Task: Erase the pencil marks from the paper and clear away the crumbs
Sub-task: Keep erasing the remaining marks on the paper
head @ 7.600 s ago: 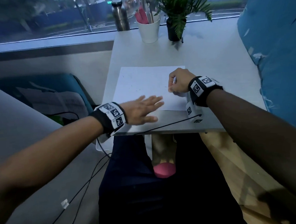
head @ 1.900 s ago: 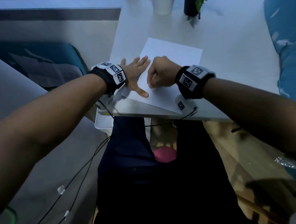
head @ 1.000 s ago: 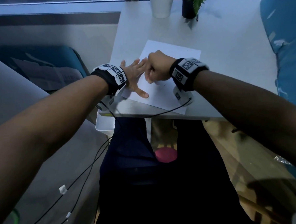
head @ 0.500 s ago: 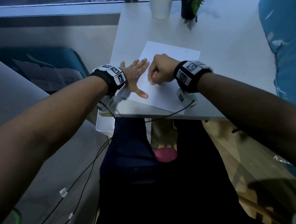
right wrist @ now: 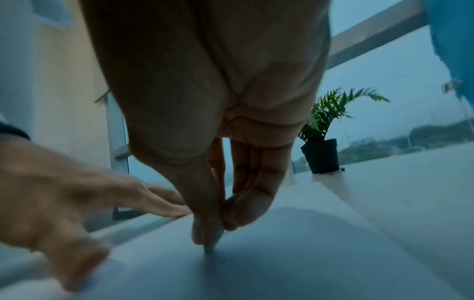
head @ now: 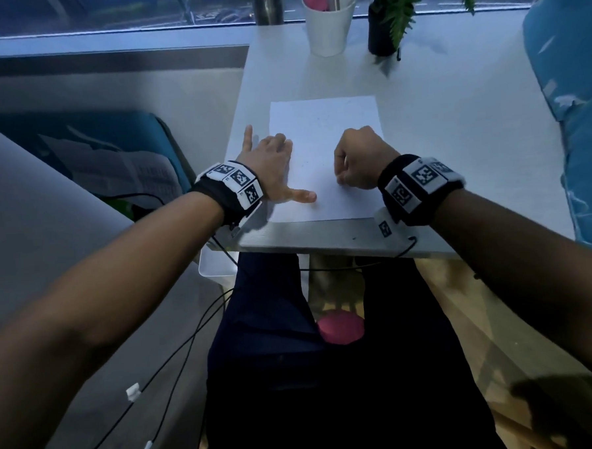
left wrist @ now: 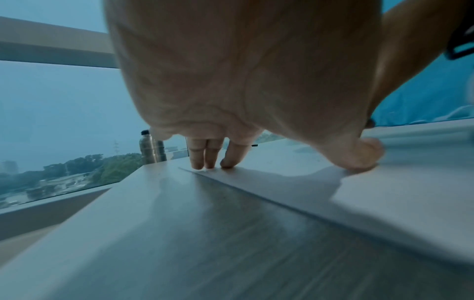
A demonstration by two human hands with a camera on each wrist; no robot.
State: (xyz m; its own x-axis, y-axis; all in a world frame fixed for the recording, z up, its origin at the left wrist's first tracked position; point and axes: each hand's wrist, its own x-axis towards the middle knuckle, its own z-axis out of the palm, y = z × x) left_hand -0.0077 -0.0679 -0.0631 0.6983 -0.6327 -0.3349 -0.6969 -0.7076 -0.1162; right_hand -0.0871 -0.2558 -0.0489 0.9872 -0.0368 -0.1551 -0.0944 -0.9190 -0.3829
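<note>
**A:** What's on your left edge?

**B:** From my head view, a teal seat with papers on it, off beside the white table. Then the left hand, flat across the left border of the paper. Its fingers are straight and spread, nothing held; in my left wrist view the fingertips sit right at the sheet's edge and the thumb presses further in on the sheet.

**A:** And the paper itself?

**B:** It lies flat near the front edge of the table, squared to it, between the two hands. I see faint specks on it — whether crumbs or pencil marks, I cannot tell.

**A:** The right hand?

**B:** The right hand is curled into a fist over the lower right part of the sheet. My right wrist view shows thumb and fingers pinched together on a small grey eraser, its tip touching the paper. From the head view the eraser is hidden under the fist.

**A:** Anything behind?

**B:** At the far end by the window, left to right: a steel bottle, a white cup holding pink things, and a potted plant in a dark pot. Further right — blue fabric along the table's side. Both wrists carry black bands with printed markers, and cables hang below.
</note>
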